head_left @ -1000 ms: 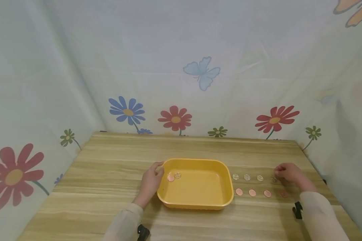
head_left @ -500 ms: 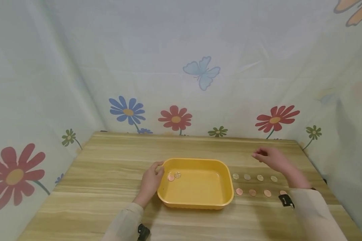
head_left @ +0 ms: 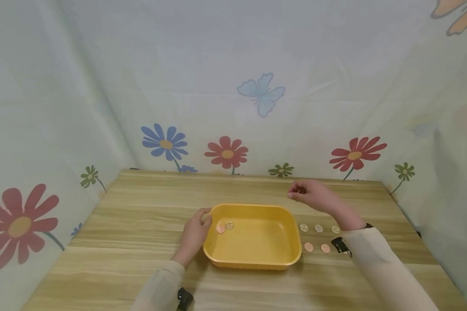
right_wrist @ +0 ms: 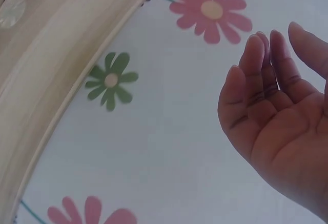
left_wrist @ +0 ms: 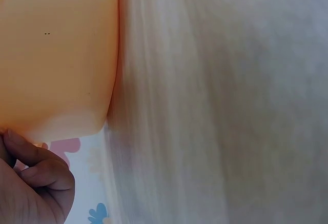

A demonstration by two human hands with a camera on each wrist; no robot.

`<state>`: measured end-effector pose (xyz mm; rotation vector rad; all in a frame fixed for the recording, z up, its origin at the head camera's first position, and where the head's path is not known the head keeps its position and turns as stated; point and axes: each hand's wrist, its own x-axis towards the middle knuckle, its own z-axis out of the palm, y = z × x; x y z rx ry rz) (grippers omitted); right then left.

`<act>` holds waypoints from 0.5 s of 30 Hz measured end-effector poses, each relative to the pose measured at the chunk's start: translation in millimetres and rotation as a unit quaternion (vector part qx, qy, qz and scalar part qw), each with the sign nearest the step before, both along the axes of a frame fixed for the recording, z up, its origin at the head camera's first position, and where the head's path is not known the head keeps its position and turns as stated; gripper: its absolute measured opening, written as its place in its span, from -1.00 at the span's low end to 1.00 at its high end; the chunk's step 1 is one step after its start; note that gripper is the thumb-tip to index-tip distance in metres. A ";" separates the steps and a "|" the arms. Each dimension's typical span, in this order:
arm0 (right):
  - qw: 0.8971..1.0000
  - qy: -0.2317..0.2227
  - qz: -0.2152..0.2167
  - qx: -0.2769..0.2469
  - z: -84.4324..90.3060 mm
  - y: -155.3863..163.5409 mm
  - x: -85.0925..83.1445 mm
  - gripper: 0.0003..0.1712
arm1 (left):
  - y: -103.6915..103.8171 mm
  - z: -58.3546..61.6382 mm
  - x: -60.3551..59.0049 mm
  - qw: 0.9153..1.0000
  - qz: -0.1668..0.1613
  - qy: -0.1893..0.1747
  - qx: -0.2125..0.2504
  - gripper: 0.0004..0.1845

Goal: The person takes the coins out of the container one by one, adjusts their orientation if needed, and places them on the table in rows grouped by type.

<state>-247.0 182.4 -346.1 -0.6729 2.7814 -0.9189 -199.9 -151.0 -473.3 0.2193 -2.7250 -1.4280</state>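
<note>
So the shallow yellow plastic tray [head_left: 253, 264] sits about mid-desk, toward the near edge, and the left hand [head_left: 194, 235] has it by the far-left corner. The thumb is over the rim and the fingers [left_wrist: 36, 175] are curled in against the outer wall, so that grip is clenched on the tray, probably just to keep a light tray from sliding. Inside, right by that corner, a copper-coloured coin [head_left: 220, 229] and a silver-coloured coin [head_left: 229, 225] lie flat and almost touching. The right hand [head_left: 309, 195] hangs in the air just past the tray's far-right corner with its fingertips drawn together like a pinch. From the wrist camera, though, the fingers [right_wrist: 256, 75] look fairly loose and no coin shows, so honestly I can't tell if it's holding anything. On the light wooden desk [head_left: 140, 224], just right of the tray, are two tidy lines: a far row of silver coins [head_left: 318, 228] and a near row of copper coins [head_left: 308, 247]. They're sorted by colour and within easy reach, though the sleeve hides the right ends. Flower-print cloth [head_left: 225, 153] hangs all round.
</note>
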 end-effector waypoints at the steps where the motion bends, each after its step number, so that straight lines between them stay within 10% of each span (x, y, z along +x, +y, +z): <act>1: 1.000 0.000 0.006 0.001 0.2 -5.1 -0.9 -0.78 | 0.2 0.0 0.3 1.000 -0.001 0.000 -0.001 -0.59; 15: 0.994 -0.051 0.097 0.020 -21.8 -71.6 -13.2 -0.78 | 0.6 -0.6 -1.0 1.000 0.001 -0.002 -0.006 -0.60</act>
